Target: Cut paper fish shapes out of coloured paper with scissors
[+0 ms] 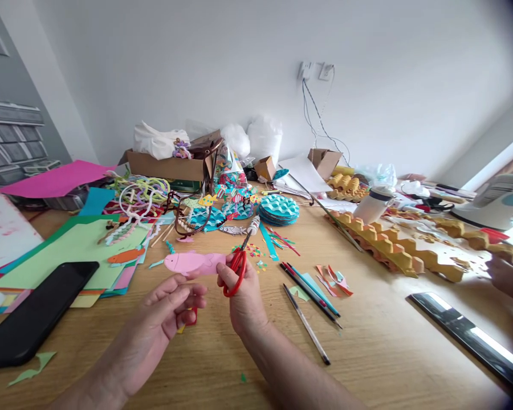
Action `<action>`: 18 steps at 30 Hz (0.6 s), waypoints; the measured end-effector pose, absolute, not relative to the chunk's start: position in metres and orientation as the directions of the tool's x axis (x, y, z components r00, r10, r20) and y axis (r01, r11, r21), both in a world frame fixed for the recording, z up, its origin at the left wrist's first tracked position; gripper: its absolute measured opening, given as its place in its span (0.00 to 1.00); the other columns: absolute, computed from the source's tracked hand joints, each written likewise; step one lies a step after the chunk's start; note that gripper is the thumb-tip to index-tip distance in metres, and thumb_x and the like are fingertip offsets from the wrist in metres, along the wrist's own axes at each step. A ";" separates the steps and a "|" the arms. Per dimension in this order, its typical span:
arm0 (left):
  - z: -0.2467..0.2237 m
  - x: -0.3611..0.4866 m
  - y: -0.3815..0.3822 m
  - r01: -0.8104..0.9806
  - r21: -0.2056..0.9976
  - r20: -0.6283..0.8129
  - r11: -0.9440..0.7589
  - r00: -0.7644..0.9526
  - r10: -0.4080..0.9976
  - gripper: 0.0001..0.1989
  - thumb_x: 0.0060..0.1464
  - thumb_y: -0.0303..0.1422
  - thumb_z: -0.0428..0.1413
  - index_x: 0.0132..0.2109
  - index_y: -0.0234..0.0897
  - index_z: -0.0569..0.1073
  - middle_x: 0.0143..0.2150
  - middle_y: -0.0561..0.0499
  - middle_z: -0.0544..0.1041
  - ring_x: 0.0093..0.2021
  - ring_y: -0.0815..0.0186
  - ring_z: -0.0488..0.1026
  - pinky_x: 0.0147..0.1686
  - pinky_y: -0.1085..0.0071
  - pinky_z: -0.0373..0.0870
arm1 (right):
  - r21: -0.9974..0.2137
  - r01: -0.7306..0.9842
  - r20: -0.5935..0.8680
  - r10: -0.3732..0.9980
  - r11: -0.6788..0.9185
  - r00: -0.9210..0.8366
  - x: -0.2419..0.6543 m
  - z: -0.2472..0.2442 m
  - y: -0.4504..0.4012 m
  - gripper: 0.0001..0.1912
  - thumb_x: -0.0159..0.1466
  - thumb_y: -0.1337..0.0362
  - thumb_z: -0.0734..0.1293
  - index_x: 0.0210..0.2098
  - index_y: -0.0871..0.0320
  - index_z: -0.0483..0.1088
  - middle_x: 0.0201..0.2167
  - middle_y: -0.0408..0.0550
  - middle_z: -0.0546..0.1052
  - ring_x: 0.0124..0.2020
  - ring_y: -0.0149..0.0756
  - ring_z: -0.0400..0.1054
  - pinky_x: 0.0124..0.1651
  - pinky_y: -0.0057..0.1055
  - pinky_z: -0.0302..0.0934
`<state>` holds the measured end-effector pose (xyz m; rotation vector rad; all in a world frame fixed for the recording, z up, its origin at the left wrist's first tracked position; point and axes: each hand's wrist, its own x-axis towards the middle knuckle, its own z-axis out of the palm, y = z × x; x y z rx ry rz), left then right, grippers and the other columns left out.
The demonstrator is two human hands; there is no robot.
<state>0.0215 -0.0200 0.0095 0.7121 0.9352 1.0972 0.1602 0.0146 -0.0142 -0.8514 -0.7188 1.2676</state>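
My right hand (243, 296) is closed around red-handled scissors (238, 267), whose blades point away from me. A pink paper fish (194, 263) with a drawn head line and eye is pinched by its right end between that hand's thumb and finger. My left hand (166, 310) is palm up just below the fish, its fingers loosely curled and apart, with nothing visibly gripped. Behind its fingertips is a small red and yellow piece (191, 316), partly hidden. To the left, an orange paper fish (126, 256) rests on light green paper (68, 250).
A black phone (38, 313) lies at left. Several pens (310, 293) and orange paper scraps (334, 282) lie to the right. Beyond are stacked blue wavy discs (279, 209) and yellow egg cartons (376, 242). Another person's hand (508, 279) is at the right edge.
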 end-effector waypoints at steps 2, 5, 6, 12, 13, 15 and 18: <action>0.009 0.022 -0.018 -0.407 0.868 -0.247 0.286 0.146 0.958 0.14 0.43 0.35 0.66 0.38 0.36 0.77 0.35 0.48 0.80 0.34 0.66 0.75 0.29 0.76 0.71 | -0.865 -0.495 0.003 0.987 0.085 0.163 0.159 -0.015 0.014 0.13 0.48 0.63 0.71 0.30 0.58 0.63 0.19 0.36 0.65 0.18 0.25 0.58 0.21 0.23 0.52; 0.007 0.022 -0.014 -0.387 0.891 -0.207 0.236 0.116 0.972 0.13 0.45 0.35 0.65 0.39 0.36 0.77 0.35 0.48 0.81 0.35 0.67 0.75 0.30 0.76 0.70 | -0.877 -0.471 0.021 0.987 0.093 0.157 0.157 -0.016 0.013 0.13 0.48 0.63 0.71 0.29 0.58 0.63 0.20 0.36 0.65 0.19 0.25 0.58 0.22 0.23 0.53; 0.007 0.023 -0.013 -0.375 0.901 -0.194 0.220 0.107 0.975 0.14 0.45 0.35 0.64 0.40 0.37 0.76 0.35 0.48 0.81 0.35 0.67 0.75 0.29 0.76 0.70 | -0.881 -0.464 0.025 0.988 0.095 0.154 0.157 -0.017 0.012 0.13 0.48 0.63 0.71 0.29 0.58 0.63 0.20 0.36 0.66 0.19 0.25 0.58 0.22 0.22 0.53; 0.005 0.026 -0.002 -0.279 0.952 -0.109 0.122 0.063 0.992 0.12 0.44 0.35 0.65 0.37 0.35 0.77 0.29 0.50 0.80 0.30 0.68 0.73 0.26 0.76 0.68 | -0.892 -0.441 0.051 0.991 0.100 0.120 0.154 -0.019 0.009 0.13 0.49 0.63 0.71 0.29 0.59 0.64 0.21 0.37 0.67 0.20 0.24 0.58 0.23 0.22 0.52; 0.003 0.025 0.000 -0.283 0.952 -0.100 0.114 0.063 0.993 0.11 0.44 0.35 0.64 0.35 0.35 0.77 0.28 0.50 0.79 0.29 0.68 0.73 0.27 0.76 0.68 | -0.891 -0.443 0.053 0.992 0.097 0.111 0.154 -0.019 0.008 0.12 0.49 0.63 0.71 0.29 0.59 0.64 0.21 0.37 0.67 0.20 0.24 0.58 0.23 0.22 0.52; 0.001 0.024 0.003 -0.307 0.946 -0.090 0.106 0.067 0.994 0.09 0.45 0.36 0.64 0.32 0.35 0.77 0.26 0.52 0.78 0.27 0.69 0.72 0.27 0.76 0.68 | -0.891 -0.446 0.054 0.994 0.090 0.092 0.153 -0.020 0.007 0.12 0.50 0.64 0.71 0.28 0.60 0.64 0.21 0.37 0.67 0.20 0.24 0.57 0.24 0.21 0.52; -0.003 0.022 0.005 -0.335 0.936 -0.089 0.108 0.072 0.993 0.07 0.44 0.35 0.64 0.31 0.36 0.77 0.24 0.54 0.77 0.25 0.71 0.71 0.26 0.76 0.68 | -0.895 -0.439 0.056 0.996 0.079 0.064 0.151 -0.020 0.006 0.12 0.50 0.64 0.71 0.28 0.60 0.64 0.21 0.37 0.67 0.21 0.23 0.57 0.24 0.21 0.52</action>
